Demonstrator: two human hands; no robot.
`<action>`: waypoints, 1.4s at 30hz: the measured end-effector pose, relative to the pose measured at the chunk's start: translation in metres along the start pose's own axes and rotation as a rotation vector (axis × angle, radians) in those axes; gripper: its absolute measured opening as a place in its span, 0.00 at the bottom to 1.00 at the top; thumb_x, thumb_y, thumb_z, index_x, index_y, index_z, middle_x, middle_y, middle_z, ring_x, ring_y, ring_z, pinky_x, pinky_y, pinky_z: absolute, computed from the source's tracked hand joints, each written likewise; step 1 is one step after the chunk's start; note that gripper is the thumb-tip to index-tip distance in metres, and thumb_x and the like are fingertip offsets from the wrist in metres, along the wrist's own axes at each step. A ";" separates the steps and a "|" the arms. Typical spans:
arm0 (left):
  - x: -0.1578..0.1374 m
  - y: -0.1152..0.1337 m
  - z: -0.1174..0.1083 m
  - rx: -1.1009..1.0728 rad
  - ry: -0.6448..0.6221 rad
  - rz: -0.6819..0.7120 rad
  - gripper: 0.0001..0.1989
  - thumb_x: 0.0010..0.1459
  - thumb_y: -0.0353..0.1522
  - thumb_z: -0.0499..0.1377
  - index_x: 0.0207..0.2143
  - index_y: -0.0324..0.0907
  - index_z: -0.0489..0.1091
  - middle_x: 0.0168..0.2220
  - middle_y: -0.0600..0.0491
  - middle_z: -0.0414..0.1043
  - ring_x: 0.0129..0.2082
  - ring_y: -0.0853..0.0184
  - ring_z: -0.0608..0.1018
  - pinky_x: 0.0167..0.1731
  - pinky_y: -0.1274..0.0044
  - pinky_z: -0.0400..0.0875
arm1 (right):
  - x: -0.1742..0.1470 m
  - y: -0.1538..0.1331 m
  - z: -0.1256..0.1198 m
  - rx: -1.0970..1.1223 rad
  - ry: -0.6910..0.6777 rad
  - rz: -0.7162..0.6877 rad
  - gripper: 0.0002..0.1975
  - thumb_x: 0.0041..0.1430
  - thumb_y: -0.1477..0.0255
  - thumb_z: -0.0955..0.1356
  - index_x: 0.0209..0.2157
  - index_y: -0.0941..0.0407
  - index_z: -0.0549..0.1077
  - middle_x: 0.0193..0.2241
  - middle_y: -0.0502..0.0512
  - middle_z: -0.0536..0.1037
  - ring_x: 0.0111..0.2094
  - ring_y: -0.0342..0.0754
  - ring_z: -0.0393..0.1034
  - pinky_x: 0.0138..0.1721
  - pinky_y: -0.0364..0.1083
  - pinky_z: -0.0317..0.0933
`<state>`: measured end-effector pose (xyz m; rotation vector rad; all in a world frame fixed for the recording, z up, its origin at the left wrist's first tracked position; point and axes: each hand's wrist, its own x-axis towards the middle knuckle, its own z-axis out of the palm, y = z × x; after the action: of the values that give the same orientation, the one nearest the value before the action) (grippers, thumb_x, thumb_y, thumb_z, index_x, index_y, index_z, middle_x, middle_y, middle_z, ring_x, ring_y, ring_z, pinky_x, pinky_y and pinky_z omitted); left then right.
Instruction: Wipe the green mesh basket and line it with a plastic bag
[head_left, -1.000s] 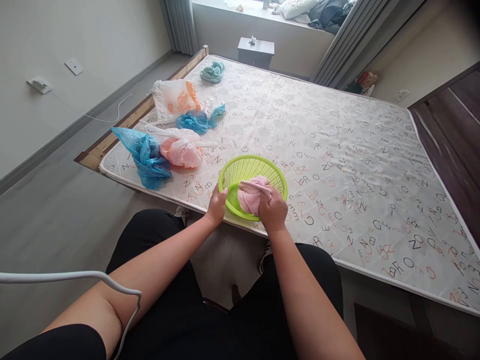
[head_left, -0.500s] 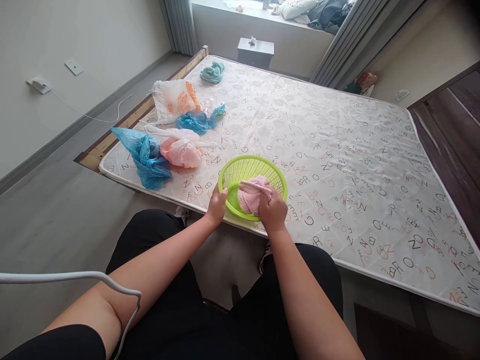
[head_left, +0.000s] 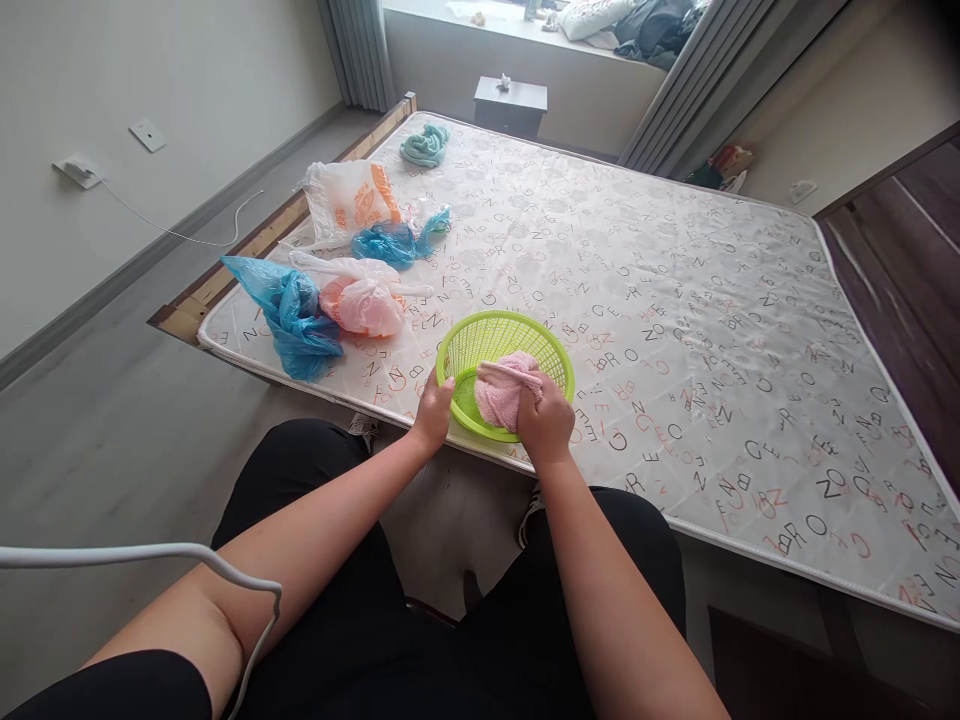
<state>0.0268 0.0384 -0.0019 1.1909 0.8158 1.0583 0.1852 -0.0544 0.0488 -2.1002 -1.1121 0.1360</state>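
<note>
A lime-green plastic basket (head_left: 501,322) with slotted walls rests at the mattress's near edge, tilted toward me. My left hand (head_left: 435,408) grips its left rim, thumb over the inside. Bunched up inside the basket is a pink cloth (head_left: 504,398) that looks like a towel. My right hand (head_left: 547,422) is closed on the cloth's right side, at the basket's right front rim; some of its fingers are hidden behind the cloth.
Blue plastic bags (head_left: 300,325), a pink bundle in a clear bag (head_left: 367,300) and a white-orange bag (head_left: 349,200) lie left on the mattress (head_left: 675,330). A rolled teal cloth (head_left: 425,146) sits farther back. A white cable (head_left: 135,555) crosses my left arm.
</note>
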 end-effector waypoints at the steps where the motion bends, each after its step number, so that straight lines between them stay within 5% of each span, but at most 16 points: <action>1: 0.000 0.000 0.000 -0.001 0.000 0.001 0.19 0.68 0.40 0.56 0.58 0.44 0.69 0.57 0.46 0.74 0.60 0.56 0.74 0.62 0.61 0.67 | 0.000 0.000 0.000 0.003 -0.001 -0.002 0.18 0.68 0.66 0.60 0.47 0.53 0.79 0.43 0.55 0.83 0.42 0.52 0.76 0.40 0.46 0.62; 42: 0.001 -0.005 -0.001 0.009 -0.001 -0.002 0.20 0.68 0.40 0.55 0.59 0.44 0.68 0.58 0.47 0.73 0.60 0.56 0.74 0.62 0.61 0.67 | 0.001 0.000 0.000 -0.019 -0.014 0.017 0.18 0.67 0.65 0.60 0.45 0.53 0.79 0.38 0.55 0.82 0.37 0.51 0.73 0.38 0.46 0.59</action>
<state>0.0267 0.0394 -0.0066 1.1984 0.8217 1.0530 0.1856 -0.0539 0.0489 -2.1290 -1.1085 0.1483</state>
